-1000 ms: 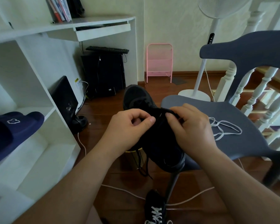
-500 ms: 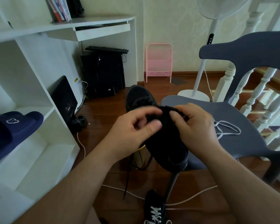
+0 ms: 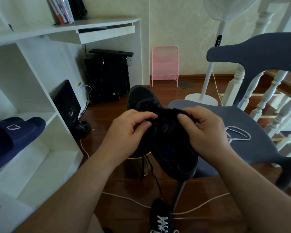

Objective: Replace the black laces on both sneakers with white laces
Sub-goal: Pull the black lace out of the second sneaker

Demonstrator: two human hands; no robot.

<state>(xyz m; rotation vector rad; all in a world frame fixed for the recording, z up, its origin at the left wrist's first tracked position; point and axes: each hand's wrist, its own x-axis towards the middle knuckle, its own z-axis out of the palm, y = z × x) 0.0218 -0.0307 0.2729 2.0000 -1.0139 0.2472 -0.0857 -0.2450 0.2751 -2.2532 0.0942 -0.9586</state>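
Note:
A black sneaker [image 3: 171, 148] is held in mid-air in front of me, toe pointing away. My left hand [image 3: 129, 133] pinches its black lace [image 3: 151, 167] near the eyelets, and loose lace ends dangle below the shoe. My right hand [image 3: 203, 132] grips the sneaker's tongue and upper edge on the right side. A white lace [image 3: 237, 134] lies coiled on the grey chair seat [image 3: 252, 148] to the right. A second black sneaker [image 3: 160, 217] with white laces stands on the floor at the bottom.
White shelving [image 3: 34, 101] with a navy slipper [image 3: 12, 137] fills the left. A gold cylinder [image 3: 141, 163] stands under the shoe. Behind are a computer tower [image 3: 107, 78], a pink rack [image 3: 165, 64], a fan stand [image 3: 207, 84] and white stair balusters [image 3: 267, 95]. A white cable [image 3: 141, 205] crosses the floor.
The sneaker has shifted slightly right and toward me. My left hand's fingers moved along the lacing, and the loose black lace ends hang longer under the shoe.

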